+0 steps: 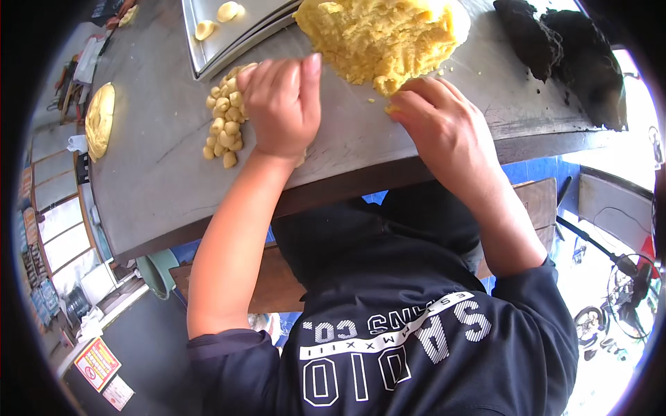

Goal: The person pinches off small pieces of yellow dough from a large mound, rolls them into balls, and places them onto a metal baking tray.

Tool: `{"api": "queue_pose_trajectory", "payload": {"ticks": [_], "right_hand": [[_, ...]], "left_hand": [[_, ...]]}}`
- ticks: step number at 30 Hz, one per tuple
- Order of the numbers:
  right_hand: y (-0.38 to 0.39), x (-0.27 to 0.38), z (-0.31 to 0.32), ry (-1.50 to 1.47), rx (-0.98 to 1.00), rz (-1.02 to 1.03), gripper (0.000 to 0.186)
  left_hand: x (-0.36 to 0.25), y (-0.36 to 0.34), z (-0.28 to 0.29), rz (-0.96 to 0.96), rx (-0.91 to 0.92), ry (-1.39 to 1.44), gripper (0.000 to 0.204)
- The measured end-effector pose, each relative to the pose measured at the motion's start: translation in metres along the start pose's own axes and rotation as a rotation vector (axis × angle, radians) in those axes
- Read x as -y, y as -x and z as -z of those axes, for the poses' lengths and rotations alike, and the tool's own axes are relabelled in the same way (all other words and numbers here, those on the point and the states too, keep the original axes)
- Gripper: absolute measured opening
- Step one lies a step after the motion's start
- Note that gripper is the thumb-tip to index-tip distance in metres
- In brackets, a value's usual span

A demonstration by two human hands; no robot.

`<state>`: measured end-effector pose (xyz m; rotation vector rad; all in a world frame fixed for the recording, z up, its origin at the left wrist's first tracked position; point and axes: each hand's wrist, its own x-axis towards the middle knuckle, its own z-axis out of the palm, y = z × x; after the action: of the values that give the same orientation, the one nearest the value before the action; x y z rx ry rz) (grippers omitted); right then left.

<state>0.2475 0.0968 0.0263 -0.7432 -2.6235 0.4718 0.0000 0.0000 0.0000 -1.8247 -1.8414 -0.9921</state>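
Note:
A large mound of yellow dough (388, 35) lies on the grey table at the far middle. My right hand (440, 118) is at its near edge, thumb and fingers pinched on a bit of the yellow dough. My left hand (281, 104) is held over the table with its fingers curled in and the thumb pointing up; whatever is inside those fingers is hidden. Beside and partly behind it sits a heap of small beige balls (223, 128). Beyond the heap, a metal tray (229, 52) carries a few smooth, pale yellow dough balls (205, 29).
A flattened yellow dough piece (100, 121) rests near the table's left end. At the far right is a black, lumpy mass (569, 62), with dark crumbs around it. The table's front edge (361, 179) runs before my body. A wooden bench (538, 201) shows below.

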Motion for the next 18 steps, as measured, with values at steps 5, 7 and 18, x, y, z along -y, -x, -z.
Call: {"api": "queue_pose_trajectory", "payload": {"ticks": [5,7,18], "right_hand": [[-0.011,0.002,-0.015,-0.026,-0.155,0.220,0.014],[-0.012,0.007,-0.019,0.046,-0.135,0.185,0.015],[0.011,-0.010,0.008,-0.006,-0.077,-0.011,0.034]], "left_hand": [[0.001,-0.007,0.005,-0.069,0.052,0.013,0.031],[0.002,-0.006,0.005,0.125,-0.077,0.060,0.028],[-0.004,0.058,0.093,0.254,0.296,-0.340,0.023]]}}
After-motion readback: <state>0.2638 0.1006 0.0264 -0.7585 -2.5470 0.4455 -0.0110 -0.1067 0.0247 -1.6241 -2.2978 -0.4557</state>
